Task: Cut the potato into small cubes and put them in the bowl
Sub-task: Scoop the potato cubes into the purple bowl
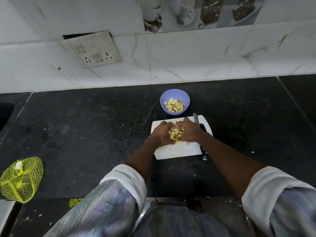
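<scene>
A heap of yellow potato cubes (175,133) sits on the white cutting board (177,152). My left hand (159,134) and my right hand (189,131) cup the heap from both sides, fingers curled round it. A few loose cubes (187,143) lie on the board beside the hands. Just beyond the board stands the lilac bowl (174,96), holding several potato cubes (174,105). The knife (198,124) lies along the board's right edge, blade pointing away from me, nobody holding it.
The board lies on a black stone counter (85,125) against a white tiled wall with a switch plate (92,49). A yellow net bag (20,178) sits at the counter's front left. A sink edge (5,113) shows at far left.
</scene>
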